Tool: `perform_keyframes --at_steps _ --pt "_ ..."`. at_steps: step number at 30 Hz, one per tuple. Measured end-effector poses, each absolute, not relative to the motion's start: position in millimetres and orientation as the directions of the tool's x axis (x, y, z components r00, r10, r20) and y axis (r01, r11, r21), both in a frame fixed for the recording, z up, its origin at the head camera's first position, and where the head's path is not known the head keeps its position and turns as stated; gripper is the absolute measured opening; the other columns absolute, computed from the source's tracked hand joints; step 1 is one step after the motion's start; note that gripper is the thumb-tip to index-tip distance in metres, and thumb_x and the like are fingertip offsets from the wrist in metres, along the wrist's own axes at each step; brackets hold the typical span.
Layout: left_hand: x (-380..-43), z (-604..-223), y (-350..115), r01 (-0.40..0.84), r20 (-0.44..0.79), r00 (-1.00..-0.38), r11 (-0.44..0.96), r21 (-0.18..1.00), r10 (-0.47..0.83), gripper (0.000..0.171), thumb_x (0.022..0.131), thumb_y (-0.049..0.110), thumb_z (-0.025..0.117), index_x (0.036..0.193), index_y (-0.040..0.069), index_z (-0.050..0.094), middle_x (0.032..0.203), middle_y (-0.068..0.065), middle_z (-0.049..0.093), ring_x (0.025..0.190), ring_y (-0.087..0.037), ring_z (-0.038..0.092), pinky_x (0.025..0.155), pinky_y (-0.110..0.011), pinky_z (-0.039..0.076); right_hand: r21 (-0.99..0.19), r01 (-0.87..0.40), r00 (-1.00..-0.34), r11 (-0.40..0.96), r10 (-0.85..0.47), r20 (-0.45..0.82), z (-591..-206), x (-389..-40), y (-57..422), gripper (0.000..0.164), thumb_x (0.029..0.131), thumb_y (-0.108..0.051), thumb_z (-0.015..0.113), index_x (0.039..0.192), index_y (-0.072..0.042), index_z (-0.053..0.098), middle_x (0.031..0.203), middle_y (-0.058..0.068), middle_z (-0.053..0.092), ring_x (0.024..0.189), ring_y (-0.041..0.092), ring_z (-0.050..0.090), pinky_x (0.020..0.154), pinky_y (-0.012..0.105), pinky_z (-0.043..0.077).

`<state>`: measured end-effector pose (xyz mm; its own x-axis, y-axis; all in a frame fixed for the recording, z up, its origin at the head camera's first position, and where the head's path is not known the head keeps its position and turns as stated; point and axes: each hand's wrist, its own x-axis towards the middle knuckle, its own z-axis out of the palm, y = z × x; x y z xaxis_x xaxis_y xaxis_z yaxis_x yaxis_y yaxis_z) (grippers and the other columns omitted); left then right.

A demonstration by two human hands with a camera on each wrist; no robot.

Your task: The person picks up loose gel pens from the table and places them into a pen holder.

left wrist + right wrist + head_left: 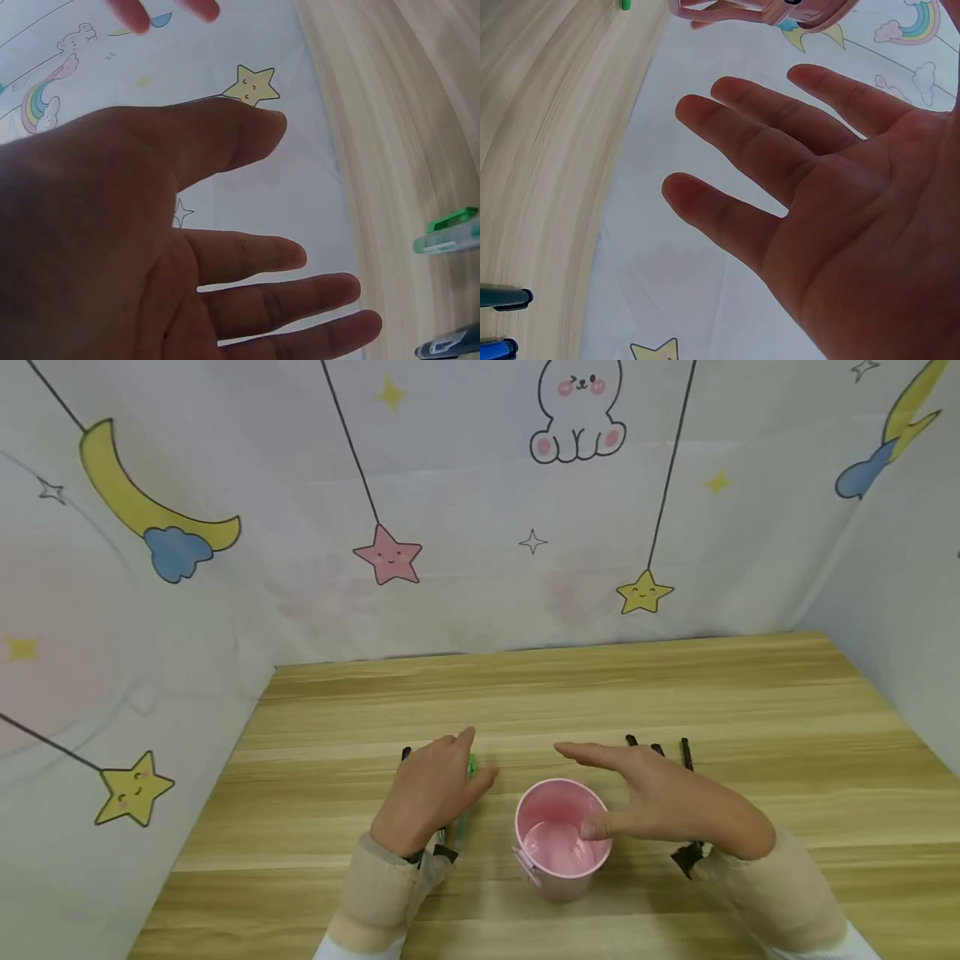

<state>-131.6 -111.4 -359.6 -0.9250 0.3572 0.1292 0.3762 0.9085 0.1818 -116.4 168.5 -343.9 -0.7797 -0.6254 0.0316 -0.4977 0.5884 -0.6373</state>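
Observation:
A pink bucket (562, 887) with its handle folded down stands upright between my hands. My right hand (660, 793) hovers beside it with fingers extended; the thumb overlaps the bucket's rim in the head view, and whether it touches cannot be told. In the right wrist view, the palm (870, 225) is bare and the fingers spread. On the other side, my left hand (435, 789) holds nothing, its fingers straight and apart. Under and beside it lie a green-capped clear pen (450, 238) and a dark-capped pen (450, 343), partly hidden by the hand in the head view.
Several dark-ended pens lie right of the bucket, one tip (687, 753) showing beyond my right hand; a blue pen (499, 349) is among them. The wooden table (525, 693) meets a white cloth backdrop (465, 610) with printed stars behind and at both sides.

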Motion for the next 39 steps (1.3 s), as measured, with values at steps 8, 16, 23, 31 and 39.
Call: perform_keyframes --at_steps 8,16,23,31,39 --pt "-136.2 -367.0 -111.6 0.360 0.103 -0.933 0.916 0.177 0.346 0.045 0.085 0.041 0.059 0.101 -0.001 0.059 0.082 -0.013 0.063 0.070 -0.024 0.059 0.057 -0.040 0.052 -0.682 -0.550 -0.708 0.483 -0.703 0.073 -346.6 -118.0 164.3 0.082 0.070 -0.058 0.072 0.140 -0.035 0.035 0.135 -0.014 0.044 0.120 0.009 0.042 0.094 0.047 0.043" --pt "-138.0 -372.1 -111.4 0.354 0.091 -0.935 0.919 0.173 0.343 0.036 0.084 0.036 0.059 0.089 0.000 0.056 0.061 -0.006 0.051 0.053 -0.018 0.049 0.045 -0.035 0.046 -0.737 -0.516 -0.686 0.437 -0.726 0.049 -348.3 -115.6 162.4 0.093 0.061 -0.055 0.079 0.140 -0.030 0.037 0.136 -0.014 0.044 0.120 0.009 0.042 0.093 0.048 0.045" --pt "-139.4 -380.5 -110.8 0.303 0.003 -0.951 0.933 0.196 0.308 0.036 0.084 0.036 0.061 0.089 0.001 0.055 0.058 -0.006 0.048 0.045 -0.016 0.046 0.039 -0.033 0.042 -0.734 -0.550 -0.634 0.398 -0.771 0.057 -351.6 -114.7 158.8 0.105 0.053 -0.054 0.083 0.142 -0.030 0.033 0.130 -0.010 0.051 0.115 0.011 0.046 0.090 0.046 0.046" --pt "-141.5 -390.4 -111.2 0.304 -0.008 -0.950 0.931 0.201 0.311 0.026 0.082 0.026 0.064 0.079 0.004 0.051 0.057 -0.006 0.048 0.042 -0.016 0.043 0.035 -0.030 0.039 -0.791 -0.523 -0.582 0.318 -0.811 0.059 -356.9 -114.2 155.0 0.112 0.054 -0.051 0.084 0.145 -0.027 0.023 0.124 -0.002 0.054 0.109 0.019 0.052 0.086 0.044 0.049" --pt "-142.7 -396.2 -110.1 0.307 -0.051 -0.944 0.924 0.229 0.327 0.012 0.072 0.000 0.056 0.078 0.007 0.048 0.055 -0.001 0.041 0.045 -0.015 0.039 0.037 -0.026 0.032 -0.834 -0.465 -0.592 0.298 -0.805 0.042 -364.1 -117.4 153.0 0.101 0.054 -0.042 0.088 0.137 -0.026 0.032 0.123 -0.003 0.055 0.109 0.017 0.051 0.087 0.045 0.049"
